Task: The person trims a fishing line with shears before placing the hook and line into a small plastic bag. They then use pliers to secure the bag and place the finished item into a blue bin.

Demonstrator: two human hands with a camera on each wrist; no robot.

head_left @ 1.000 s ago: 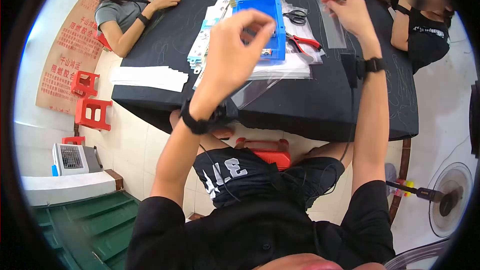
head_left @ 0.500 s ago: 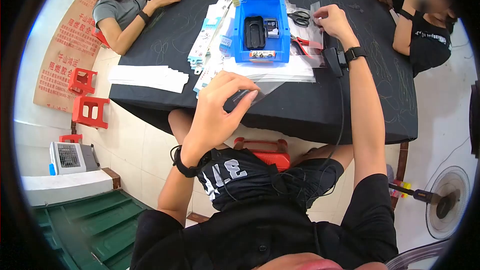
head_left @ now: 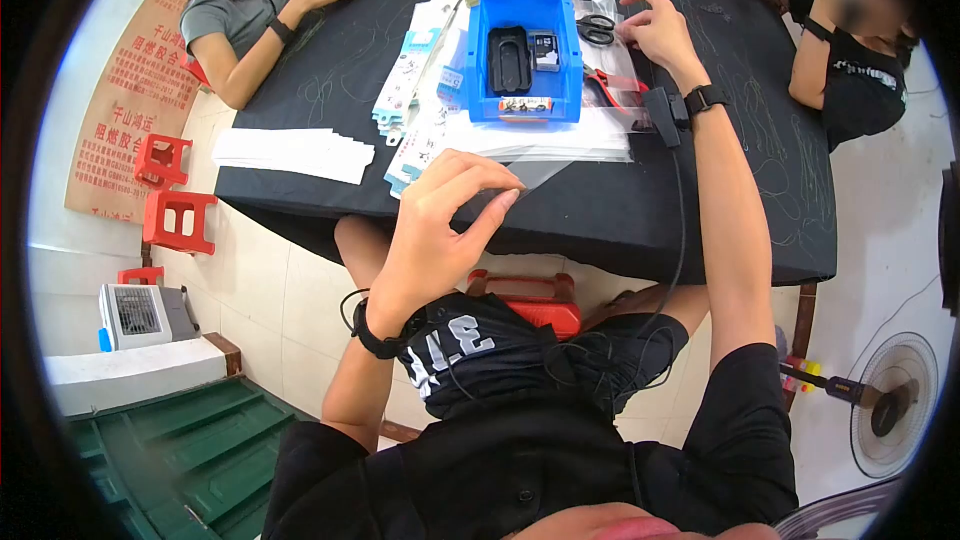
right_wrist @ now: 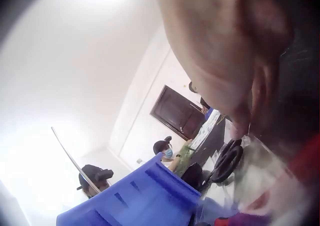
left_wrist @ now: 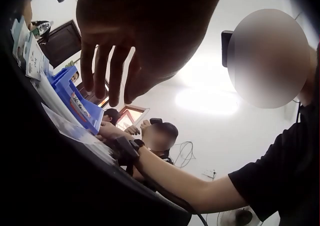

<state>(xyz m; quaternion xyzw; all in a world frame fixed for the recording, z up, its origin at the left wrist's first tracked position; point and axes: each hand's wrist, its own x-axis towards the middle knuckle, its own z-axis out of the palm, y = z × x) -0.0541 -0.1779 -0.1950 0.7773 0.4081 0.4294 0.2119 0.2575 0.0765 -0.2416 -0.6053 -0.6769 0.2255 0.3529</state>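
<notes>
My left hand (head_left: 435, 230) hovers at the table's near edge with bent, relaxed fingers and nothing visible in them; in the left wrist view the fingers (left_wrist: 102, 73) hang apart. A clear sheet (head_left: 545, 168) lies just beyond its fingertips. Right of the blue bin (head_left: 480, 60), my right hand (head_left: 655, 35) pinches a clear plastic strip (head_left: 622, 60) beside black-handled scissors (head_left: 596, 30). In the right wrist view its fingertips meet the plastic (right_wrist: 255, 166), partly blurred. The bin holds a black tray (head_left: 510, 60), a small box (head_left: 545, 52) and a labelled piece (head_left: 525, 105).
Printed cards (head_left: 410, 70) and white sheets (head_left: 560, 140) lie around and under the bin. Red-handled pliers (head_left: 600, 88) are to its right. White paper strips (head_left: 295, 152) lie at the left. Two people sit across the black table (head_left: 720, 210); a cable hangs from my right wrist.
My left hand has drawn back from over the bin toward the table's near edge. My right hand has moved left, and the clear strip has come with it onto the pile beside the bin.
</notes>
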